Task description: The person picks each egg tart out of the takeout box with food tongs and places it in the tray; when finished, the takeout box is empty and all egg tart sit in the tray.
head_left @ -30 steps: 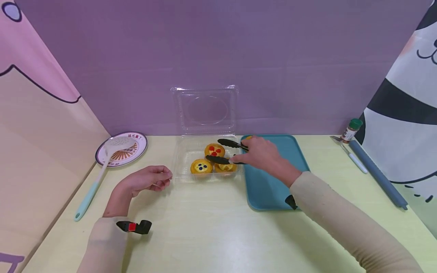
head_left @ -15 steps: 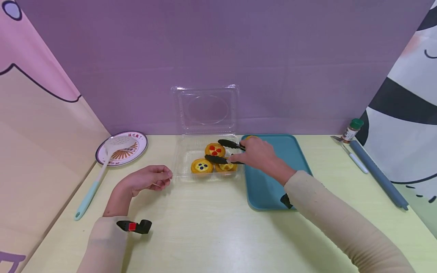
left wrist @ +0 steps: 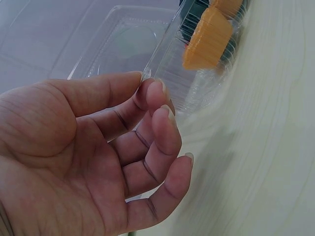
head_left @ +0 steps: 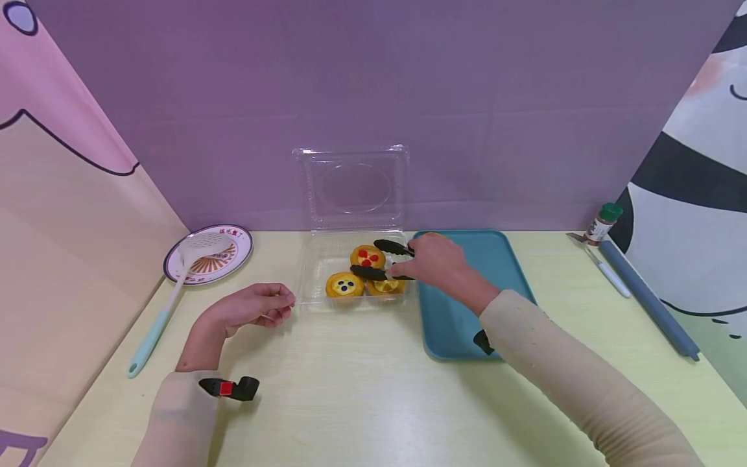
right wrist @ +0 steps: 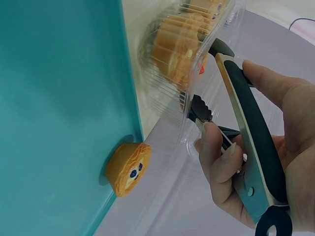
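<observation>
Flanking golden tarts (head_left: 366, 254) (one red-dotted), right hand (head_left: 440, 261) grips tongs (right wrist: 258, 137); left hand (head_left: 253, 306) pinches a clear box (head_left: 320, 256).

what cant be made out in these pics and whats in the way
Head view: most of the lone tart on the blue tray, behind the right hand.
Head view: part of the near-right tart in the clear box, covered by the tongs.
Head view: label text on the green-capped bottle, too small.
Left wrist view: the upper tart, cut off by the top edge.
</observation>
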Demonstrator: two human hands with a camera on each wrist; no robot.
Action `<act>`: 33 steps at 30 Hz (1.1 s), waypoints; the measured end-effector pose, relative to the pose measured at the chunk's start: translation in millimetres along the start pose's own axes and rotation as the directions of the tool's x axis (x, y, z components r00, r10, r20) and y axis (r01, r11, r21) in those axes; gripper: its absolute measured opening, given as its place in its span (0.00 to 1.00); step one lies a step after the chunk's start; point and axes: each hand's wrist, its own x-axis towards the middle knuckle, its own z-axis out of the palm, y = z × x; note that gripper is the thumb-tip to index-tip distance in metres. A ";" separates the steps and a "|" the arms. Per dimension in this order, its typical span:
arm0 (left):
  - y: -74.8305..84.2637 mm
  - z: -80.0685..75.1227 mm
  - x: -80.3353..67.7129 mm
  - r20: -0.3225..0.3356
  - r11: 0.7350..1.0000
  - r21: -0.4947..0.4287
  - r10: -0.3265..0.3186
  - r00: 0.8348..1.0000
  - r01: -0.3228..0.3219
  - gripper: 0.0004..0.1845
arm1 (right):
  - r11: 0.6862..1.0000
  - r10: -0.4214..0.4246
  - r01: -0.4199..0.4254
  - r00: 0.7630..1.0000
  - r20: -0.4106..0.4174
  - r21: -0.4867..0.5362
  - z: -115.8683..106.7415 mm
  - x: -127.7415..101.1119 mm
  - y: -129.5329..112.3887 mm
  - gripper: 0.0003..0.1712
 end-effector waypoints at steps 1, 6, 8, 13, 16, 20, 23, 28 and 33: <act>0.0 0.0 0.0 0.000 1.000 -0.002 0.001 1.000 -0.001 0.17 | 1.000 0.002 -0.002 1.000 0.000 0.001 0.0 0.4 -0.8 0.45; -0.1 -0.3 0.2 -0.002 1.000 -0.002 -0.002 1.000 0.002 0.17 | 1.000 0.014 -0.014 1.000 -0.004 -0.007 -1.5 1.3 -3.8 0.37; 0.1 -0.4 0.3 -0.003 1.000 -0.001 -0.004 1.000 0.004 0.17 | 1.000 0.021 -0.021 1.000 0.001 -0.010 -2.2 1.5 -4.7 0.36; 0.2 -0.6 0.6 -0.003 1.000 -0.001 -0.006 1.000 0.006 0.17 | 1.000 0.030 -0.030 0.999 0.017 -0.007 -2.3 3.0 -7.0 0.33; -0.1 -0.8 0.7 -0.002 1.000 0.000 -0.006 1.000 0.006 0.17 | 1.000 0.020 -0.019 1.000 0.013 -0.021 -1.3 4.3 -7.4 0.33; -0.5 -1.2 1.0 0.000 1.000 -0.001 -0.007 1.000 0.007 0.17 | 1.000 0.002 -0.002 1.000 0.007 -0.021 0.4 5.1 -5.5 0.37; -0.8 -1.3 1.2 0.002 1.000 -0.003 -0.006 1.000 0.006 0.17 | 1.000 -0.005 0.005 1.000 -0.001 -0.004 1.6 5.0 -3.4 0.39; -1.0 -0.7 1.0 0.002 1.000 -0.005 -0.010 1.000 0.010 0.17 | 1.000 -0.009 0.009 1.000 -0.006 0.009 2.0 5.0 -1.6 0.40; -0.8 -0.6 0.7 0.006 1.000 -0.005 -0.008 1.000 0.008 0.16 | 1.000 -0.018 0.018 1.000 -0.014 0.013 2.4 5.1 -1.2 0.40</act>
